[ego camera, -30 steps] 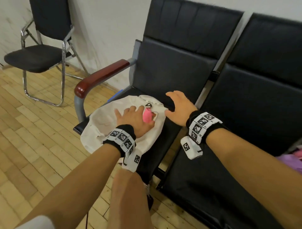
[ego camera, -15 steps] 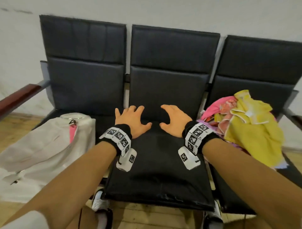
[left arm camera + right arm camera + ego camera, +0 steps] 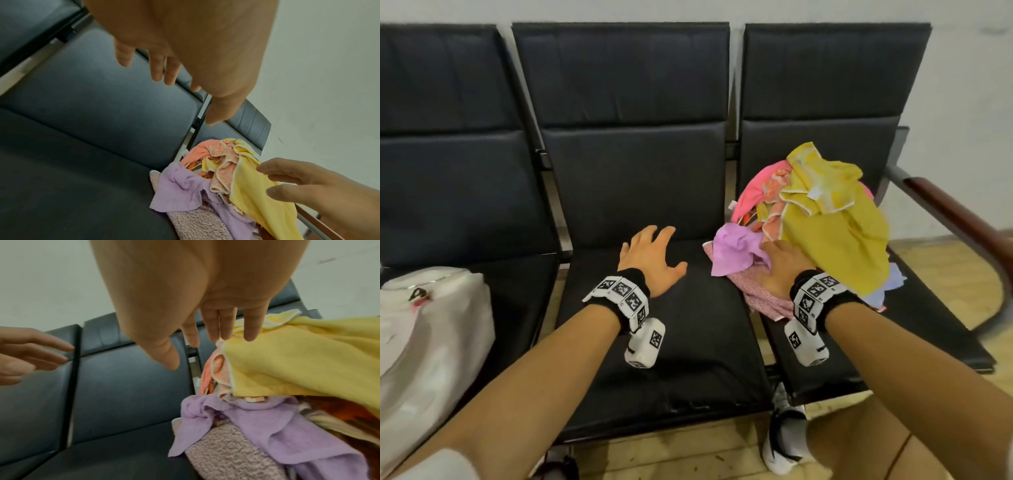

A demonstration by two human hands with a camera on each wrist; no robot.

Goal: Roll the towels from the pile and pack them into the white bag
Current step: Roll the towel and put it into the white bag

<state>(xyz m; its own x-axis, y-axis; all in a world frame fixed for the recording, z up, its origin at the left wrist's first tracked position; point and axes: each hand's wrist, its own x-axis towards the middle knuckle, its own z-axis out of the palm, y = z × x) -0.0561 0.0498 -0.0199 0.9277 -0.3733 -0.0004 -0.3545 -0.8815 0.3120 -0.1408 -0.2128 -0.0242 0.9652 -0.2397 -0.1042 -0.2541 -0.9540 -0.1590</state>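
The left hand is held over the middle seat of a row of three black seats, fingers spread and straight, holding nothing. The left wrist view shows its fingers apart and clear of any cloth.

The right hand is over the near left part of the towel pile, which lies on the right seat. Its fingers are straight, close together and extended toward the yellow towel; the right wrist view shows no cloth gripped. Contact between the palm and the pile cannot be determined.

The pile consists of loose, unrolled towels: the yellow towel on top, a purple towel at the left edge, a textured pink towel beneath it at the front, and pink and orange cloth behind.

The white bag lies on the left seat, well apart from the pile, with a pink item showing at its top.
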